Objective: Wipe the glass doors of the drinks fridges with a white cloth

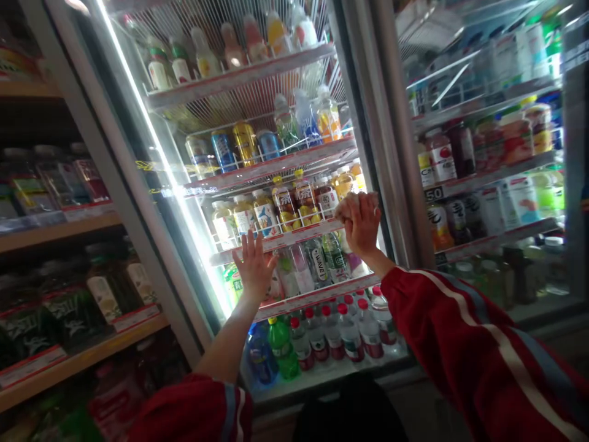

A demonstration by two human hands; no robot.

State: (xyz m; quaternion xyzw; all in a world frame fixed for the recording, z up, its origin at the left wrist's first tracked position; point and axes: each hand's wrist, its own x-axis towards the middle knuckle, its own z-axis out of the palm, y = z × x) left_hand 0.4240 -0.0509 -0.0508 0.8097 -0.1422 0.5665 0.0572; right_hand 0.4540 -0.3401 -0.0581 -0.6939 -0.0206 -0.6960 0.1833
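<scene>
In front of a lit drinks fridge (407, 184), both of my arms reach forward in red sleeves. My left hand (255, 270) is spread, palm toward the glass and fingers pointing up, before the lower middle shelves; contact with the glass is hard to make out. Higher and to the right, my right hand (363, 227) is closed over a crumpled beige cloth (348, 205), near the right side of the door. Behind the hands stand bottled teas (289, 205) and a row of clear bottles with dark labels (317, 261). My right hand hides part of the cloth.
Red-capped bottles (343, 331) and a green bottle (281, 347) line the fridge bottom. Cans (223, 150) stand on a higher shelf. Another stocked fridge section (488, 147) is at right; wooden shelves (83, 233) with dark bottles flank the left.
</scene>
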